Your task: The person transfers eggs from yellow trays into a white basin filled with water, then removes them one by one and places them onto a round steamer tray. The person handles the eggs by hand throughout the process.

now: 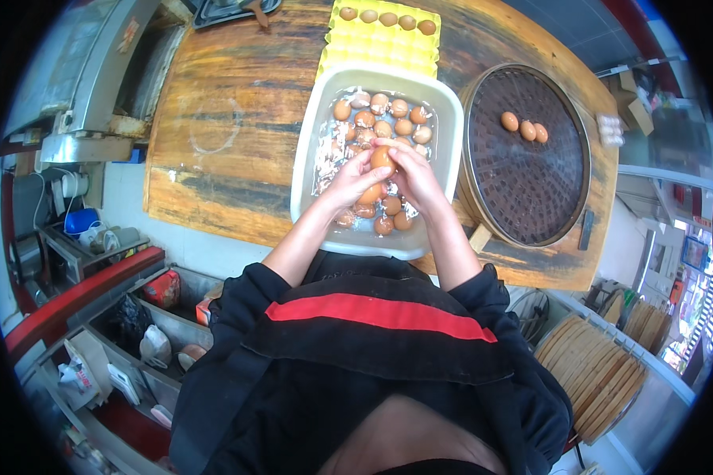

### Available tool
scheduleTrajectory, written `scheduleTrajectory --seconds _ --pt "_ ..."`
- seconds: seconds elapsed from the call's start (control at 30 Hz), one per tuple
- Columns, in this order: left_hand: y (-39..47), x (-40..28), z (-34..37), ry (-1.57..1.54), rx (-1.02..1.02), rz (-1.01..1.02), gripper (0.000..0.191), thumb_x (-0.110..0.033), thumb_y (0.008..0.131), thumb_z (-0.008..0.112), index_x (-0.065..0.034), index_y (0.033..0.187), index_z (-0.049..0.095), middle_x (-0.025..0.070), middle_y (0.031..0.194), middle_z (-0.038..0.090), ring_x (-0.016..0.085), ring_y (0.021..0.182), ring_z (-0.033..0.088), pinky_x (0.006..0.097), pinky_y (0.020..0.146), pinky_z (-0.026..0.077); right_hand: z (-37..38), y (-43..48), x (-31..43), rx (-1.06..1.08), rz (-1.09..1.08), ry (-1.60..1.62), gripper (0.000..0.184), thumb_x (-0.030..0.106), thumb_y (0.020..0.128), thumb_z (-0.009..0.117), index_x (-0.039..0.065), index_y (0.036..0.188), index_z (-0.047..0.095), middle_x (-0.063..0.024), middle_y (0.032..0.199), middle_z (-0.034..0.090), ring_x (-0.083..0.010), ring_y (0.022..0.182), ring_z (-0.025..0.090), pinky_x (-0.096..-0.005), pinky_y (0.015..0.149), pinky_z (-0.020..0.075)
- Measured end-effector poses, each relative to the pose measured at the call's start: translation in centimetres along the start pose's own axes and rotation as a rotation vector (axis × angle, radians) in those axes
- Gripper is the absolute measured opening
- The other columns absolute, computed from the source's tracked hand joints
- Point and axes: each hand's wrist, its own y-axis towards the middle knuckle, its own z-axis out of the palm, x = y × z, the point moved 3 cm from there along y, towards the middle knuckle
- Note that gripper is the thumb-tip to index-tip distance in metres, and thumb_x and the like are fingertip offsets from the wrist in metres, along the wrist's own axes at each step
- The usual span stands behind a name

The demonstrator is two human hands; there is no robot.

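Observation:
Both my hands meet over a pale plastic basin of water and brown eggs. Between the fingertips of my left hand and my right hand is a wet brown egg. A second egg shows just below my left thumb; whether a hand holds it or it lies in the water, I cannot tell. Many eggs sit in the water around my hands, with bright reflections over some of them. My wrists hide part of the basin's contents.
A round woven bamboo steamer tray to the right holds three brown eggs. Behind the basin lies a yellow egg tray with a row of eggs at its far end. All stand on a worn wooden table. Stacked round wooden lids stand lower right.

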Motion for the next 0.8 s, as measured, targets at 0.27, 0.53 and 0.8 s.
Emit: scheduleTrajectory --seconds 0.27,0.53,0.8 --pt "0.1 -0.2 0.5 0.309 -0.100 0.154 0.049 -0.008 0.085 0.063 -0.0002 0.128 0.041 0.0070 0.114 0.056 0.013 0.107 0.054 0.0258 0.089 0.046 -0.2 0.7 -0.6 0.026 -0.139 -0.178 0.027 0.008 0.089 0.045 0.001 0.113 0.055 -0.0087 0.114 0.056 -0.0144 0.102 0.054 -0.0267 0.088 0.0436" --pt "-1.0 -1.3 0.2 -0.016 0.036 -0.013 0.049 -0.013 0.088 0.059 -0.0041 0.131 0.037 0.0056 0.108 0.056 0.010 0.086 0.056 0.0229 0.074 0.049 0.0 -0.7 0.8 0.131 -0.122 -0.254 0.028 0.010 0.087 0.047 0.003 0.113 0.054 -0.0095 0.123 0.050 -0.0191 0.111 0.051 -0.0311 0.092 0.0428" --pt "-2.0 -0.8 0.8 -0.444 0.163 -0.085 0.038 -0.036 0.098 0.037 -0.0052 0.119 0.045 0.0152 0.100 0.057 0.018 0.075 0.056 0.0292 0.057 0.050 1.7 -0.4 1.0 0.347 0.169 0.090 0.038 0.028 0.097 0.042 -0.002 0.116 0.055 -0.0122 0.108 0.061 -0.0123 0.085 0.059 -0.0236 0.074 0.0509"
